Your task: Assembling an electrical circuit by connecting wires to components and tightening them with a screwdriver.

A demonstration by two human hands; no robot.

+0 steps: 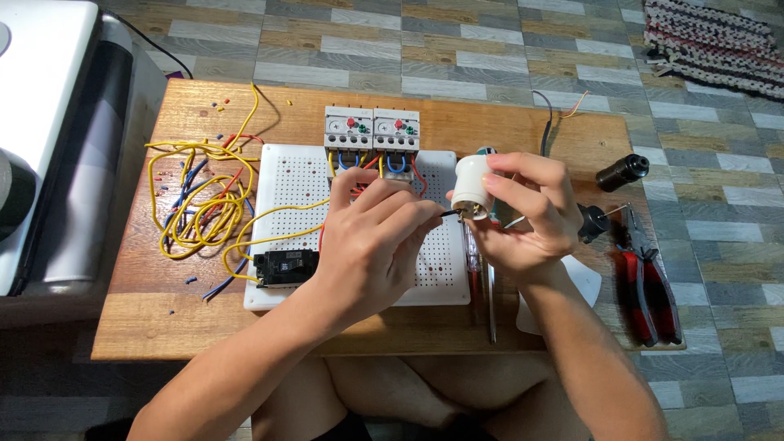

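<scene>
1. Right grip (527, 216) is closed around a white socket (472, 186), above the desk (457, 122).
2. Left grip (376, 237) pinches a black wire (449, 213) touching the socket's base.
3. Pliers (649, 282) lie right.

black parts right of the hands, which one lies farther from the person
The black cylindrical part lying alone near the wooden board's right edge. The other black part sits nearer the person, beside the right hand and just above the red-handled pliers.

Even, soft, sharp indoor light.
</scene>
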